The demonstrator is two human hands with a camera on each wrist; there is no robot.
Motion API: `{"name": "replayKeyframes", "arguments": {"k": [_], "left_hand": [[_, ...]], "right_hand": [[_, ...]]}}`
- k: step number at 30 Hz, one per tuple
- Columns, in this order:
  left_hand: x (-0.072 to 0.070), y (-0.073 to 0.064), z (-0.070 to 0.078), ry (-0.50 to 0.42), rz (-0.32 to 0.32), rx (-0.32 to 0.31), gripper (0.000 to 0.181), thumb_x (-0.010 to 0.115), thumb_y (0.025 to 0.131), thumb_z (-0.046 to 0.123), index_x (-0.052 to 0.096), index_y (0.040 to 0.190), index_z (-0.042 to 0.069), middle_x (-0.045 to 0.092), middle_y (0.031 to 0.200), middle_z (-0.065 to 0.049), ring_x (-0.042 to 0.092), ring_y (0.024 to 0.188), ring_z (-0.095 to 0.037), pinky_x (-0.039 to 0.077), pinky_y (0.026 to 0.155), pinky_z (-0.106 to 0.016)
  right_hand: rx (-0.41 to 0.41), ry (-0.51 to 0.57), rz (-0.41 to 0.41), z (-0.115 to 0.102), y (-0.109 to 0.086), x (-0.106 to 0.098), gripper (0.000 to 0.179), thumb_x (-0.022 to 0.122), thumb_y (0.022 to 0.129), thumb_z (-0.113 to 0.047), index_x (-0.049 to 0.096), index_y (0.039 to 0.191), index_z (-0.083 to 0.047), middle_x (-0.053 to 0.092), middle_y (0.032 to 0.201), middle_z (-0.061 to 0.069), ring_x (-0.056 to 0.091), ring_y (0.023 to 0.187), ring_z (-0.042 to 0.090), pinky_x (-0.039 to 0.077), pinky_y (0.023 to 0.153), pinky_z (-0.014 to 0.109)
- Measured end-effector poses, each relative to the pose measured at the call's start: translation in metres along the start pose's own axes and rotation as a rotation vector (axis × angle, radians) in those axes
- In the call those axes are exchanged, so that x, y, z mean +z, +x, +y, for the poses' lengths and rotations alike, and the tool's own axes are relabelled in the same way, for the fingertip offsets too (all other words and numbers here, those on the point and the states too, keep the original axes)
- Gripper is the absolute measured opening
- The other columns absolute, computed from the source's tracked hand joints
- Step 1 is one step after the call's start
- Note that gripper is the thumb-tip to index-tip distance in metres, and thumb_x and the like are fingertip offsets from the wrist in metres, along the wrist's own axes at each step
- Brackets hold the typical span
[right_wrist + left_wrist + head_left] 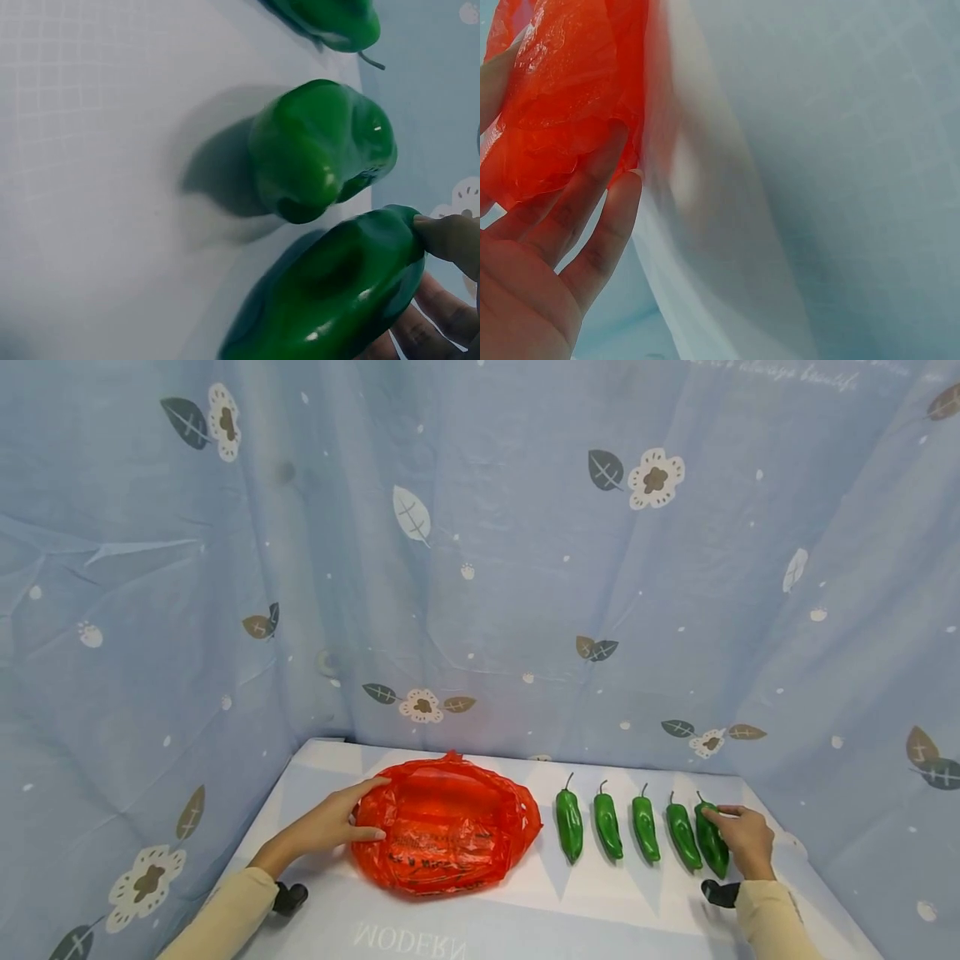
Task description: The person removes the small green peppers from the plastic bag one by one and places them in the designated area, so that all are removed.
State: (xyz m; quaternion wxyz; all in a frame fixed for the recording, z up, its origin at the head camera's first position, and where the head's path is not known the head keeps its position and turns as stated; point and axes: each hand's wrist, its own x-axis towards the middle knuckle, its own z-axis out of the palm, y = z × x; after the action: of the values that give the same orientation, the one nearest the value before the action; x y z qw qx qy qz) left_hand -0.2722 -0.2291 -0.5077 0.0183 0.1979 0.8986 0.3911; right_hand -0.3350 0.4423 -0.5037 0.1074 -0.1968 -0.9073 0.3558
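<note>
A red plastic bag (pixel 442 835) lies with its wide mouth spread, printed with dark lettering. My left hand (pixel 333 822) is at its left side, thumb and index finger spread apart; in the left wrist view the other fingers (pixel 592 187) rest lightly bent along the red film. To the right, several long green peppers stand in a row, stems pointing away. The rightmost green pepper (pixel 711 843) is pinched near its stem end by my right hand (pixel 742 839). In the right wrist view, the thumb lies on top of that pepper (pixel 330 292) and the fingers underneath.
Other green peppers (pixel 569 827) lie between the bag and my right hand, the closest one (pixel 682 839) right beside the held pepper. A pale cloth with lettering covers the table (pixel 570 918). Blue patterned curtains (pixel 510 593) hang behind and at both sides.
</note>
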Motion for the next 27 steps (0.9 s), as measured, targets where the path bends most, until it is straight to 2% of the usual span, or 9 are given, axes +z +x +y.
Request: {"name": "replayKeyframes", "arguments": {"k": [4, 9, 15, 18, 20, 22, 25, 27], "left_hand": [[-0.001, 0.002, 0.001, 0.003, 0.004, -0.001, 0.083, 0.078, 0.077, 0.037, 0.036, 0.146, 0.016, 0.041, 0.147, -0.008, 0.041, 0.131, -0.033, 0.042, 0.099, -0.053], [0.000, 0.004, 0.002, 0.009, 0.007, -0.012, 0.084, 0.079, 0.076, 0.039, 0.037, 0.146, 0.016, 0.042, 0.146, -0.009, 0.041, 0.131, -0.032, 0.041, 0.100, -0.054], [0.001, 0.007, 0.004, 0.066, 0.037, -0.001, 0.082, 0.078, 0.076, 0.044, 0.040, 0.144, 0.018, 0.048, 0.134, -0.007, 0.047, 0.121, -0.027, 0.047, 0.094, -0.049], [0.000, 0.009, 0.005, 0.051, 0.037, 0.011, 0.076, 0.073, 0.079, 0.049, 0.042, 0.143, 0.022, 0.049, 0.130, -0.006, 0.050, 0.111, -0.023, 0.051, 0.084, -0.039], [-0.001, 0.009, 0.008, 0.046, 0.042, 0.016, 0.071, 0.069, 0.082, 0.051, 0.043, 0.142, 0.025, 0.049, 0.129, -0.006, 0.051, 0.104, -0.021, 0.051, 0.076, -0.033], [-0.004, 0.010, 0.010, 0.045, 0.060, 0.027, 0.065, 0.065, 0.084, 0.053, 0.045, 0.141, 0.028, 0.048, 0.130, -0.006, 0.052, 0.098, -0.019, 0.050, 0.070, -0.029], [-0.012, 0.010, 0.012, 0.077, 0.100, 0.039, 0.060, 0.063, 0.086, 0.052, 0.046, 0.140, 0.030, 0.047, 0.131, -0.007, 0.055, 0.093, -0.017, 0.050, 0.066, -0.028], [-0.019, 0.010, 0.013, 0.130, 0.138, 0.050, 0.059, 0.062, 0.087, 0.052, 0.047, 0.140, 0.030, 0.047, 0.131, -0.006, 0.056, 0.094, -0.019, 0.050, 0.066, -0.029]], "right_hand": [[0.013, 0.013, 0.012, 0.002, 0.000, 0.002, 0.062, 0.062, 0.089, -0.043, 0.056, 0.123, 0.008, 0.049, 0.125, 0.034, 0.044, 0.107, 0.050, 0.042, 0.084, 0.059], [0.037, 0.012, 0.033, 0.009, 0.000, 0.005, 0.058, 0.061, 0.090, -0.039, 0.056, 0.122, 0.008, 0.047, 0.127, 0.035, 0.044, 0.109, 0.050, 0.041, 0.084, 0.058], [0.049, 0.011, 0.040, 0.012, -0.003, 0.005, 0.057, 0.059, 0.091, -0.042, 0.056, 0.122, 0.007, 0.050, 0.124, 0.033, 0.044, 0.109, 0.049, 0.039, 0.087, 0.058], [0.043, 0.016, 0.051, 0.014, -0.008, 0.000, 0.056, 0.056, 0.093, -0.042, 0.057, 0.122, 0.006, 0.055, 0.120, 0.031, 0.049, 0.105, 0.046, 0.043, 0.081, 0.055], [0.036, 0.031, 0.065, 0.015, -0.012, -0.004, 0.052, 0.054, 0.094, -0.040, 0.058, 0.122, 0.004, 0.058, 0.118, 0.029, 0.053, 0.102, 0.042, 0.045, 0.074, 0.048], [0.024, 0.062, 0.066, 0.015, -0.017, -0.011, 0.051, 0.052, 0.095, -0.039, 0.057, 0.124, 0.003, 0.058, 0.118, 0.028, 0.055, 0.101, 0.039, 0.045, 0.072, 0.046], [0.011, 0.080, 0.046, 0.012, -0.025, -0.025, 0.054, 0.051, 0.096, -0.042, 0.054, 0.129, 0.001, 0.056, 0.124, 0.027, 0.054, 0.105, 0.039, 0.046, 0.074, 0.049], [-0.016, 0.068, 0.027, 0.007, -0.030, -0.037, 0.059, 0.051, 0.095, -0.046, 0.052, 0.132, 0.000, 0.053, 0.128, 0.027, 0.051, 0.110, 0.041, 0.046, 0.078, 0.054]]}}
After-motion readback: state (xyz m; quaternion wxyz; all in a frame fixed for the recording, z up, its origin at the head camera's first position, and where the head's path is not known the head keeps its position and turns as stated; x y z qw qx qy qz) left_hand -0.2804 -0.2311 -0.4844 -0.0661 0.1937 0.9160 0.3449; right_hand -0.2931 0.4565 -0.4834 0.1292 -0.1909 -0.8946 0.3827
